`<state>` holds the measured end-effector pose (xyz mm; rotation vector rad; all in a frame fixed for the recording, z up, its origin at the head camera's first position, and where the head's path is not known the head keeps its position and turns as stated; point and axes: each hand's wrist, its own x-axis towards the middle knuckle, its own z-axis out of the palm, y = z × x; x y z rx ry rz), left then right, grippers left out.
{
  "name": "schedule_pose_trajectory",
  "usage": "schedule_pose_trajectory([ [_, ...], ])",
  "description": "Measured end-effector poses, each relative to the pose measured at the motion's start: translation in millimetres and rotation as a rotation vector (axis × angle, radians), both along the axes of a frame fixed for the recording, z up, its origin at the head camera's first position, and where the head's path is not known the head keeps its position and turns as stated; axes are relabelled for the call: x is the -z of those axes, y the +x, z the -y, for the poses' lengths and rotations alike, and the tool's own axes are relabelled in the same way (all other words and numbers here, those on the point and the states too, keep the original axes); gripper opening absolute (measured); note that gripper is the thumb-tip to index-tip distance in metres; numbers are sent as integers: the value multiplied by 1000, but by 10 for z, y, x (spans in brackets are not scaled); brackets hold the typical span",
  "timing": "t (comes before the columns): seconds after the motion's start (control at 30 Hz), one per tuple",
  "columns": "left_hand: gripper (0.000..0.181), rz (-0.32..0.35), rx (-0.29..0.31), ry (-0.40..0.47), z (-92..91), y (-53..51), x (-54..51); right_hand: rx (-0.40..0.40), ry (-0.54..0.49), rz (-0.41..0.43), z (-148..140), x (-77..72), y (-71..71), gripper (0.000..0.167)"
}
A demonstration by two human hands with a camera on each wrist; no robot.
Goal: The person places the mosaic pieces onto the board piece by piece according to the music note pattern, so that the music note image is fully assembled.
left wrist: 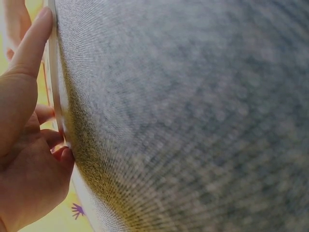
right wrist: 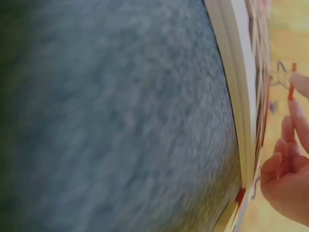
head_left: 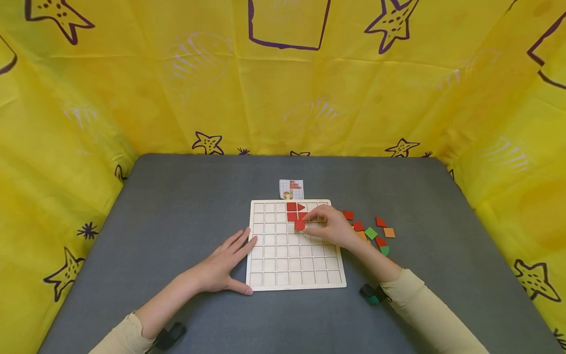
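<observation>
A white gridded board (head_left: 269, 265) lies on the dark table. Several red tiles (head_left: 292, 207) sit in its upper cells, squares and pointed pieces among them. My right hand (head_left: 333, 226) pinches a red square tile (head_left: 299, 225) between thumb and fingertips over the upper middle of the board. In the right wrist view that tile (right wrist: 291, 92) appears edge-on, lifted off the board. My left hand (head_left: 221, 265) rests at the board's left edge with fingers spread, fingertips on the rim and thumb near the lower corner. The left wrist view shows the thumb (left wrist: 34, 48) against the board's side.
Loose red, green and orange tiles (head_left: 370, 233) are scattered right of the board, partly hidden by my right forearm. A small printed pattern card (head_left: 285, 189) touches or nearly touches the board's far edge. Yellow cloth (head_left: 283, 98) hangs around the table (head_left: 199, 196).
</observation>
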<state>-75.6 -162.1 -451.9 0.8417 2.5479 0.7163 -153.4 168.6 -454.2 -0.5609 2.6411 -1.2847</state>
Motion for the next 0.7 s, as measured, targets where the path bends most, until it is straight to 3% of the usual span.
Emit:
schedule_pose_trajectory([
  [0.13,114,-3,4,3,5,-6,18,-36,131,-73,114,9,-7,25],
  [0.3,114,-4,5,8,11,-7,33,-40,176,-107,207,-5,-12,25],
  [0.53,115,-12,6,7,12,-11,34,-32,160,-64,259,-9,-10,24],
  [0.7,114,-10,5,10,10,-7,36,1,87,-12,211,-7,-33,21],
])
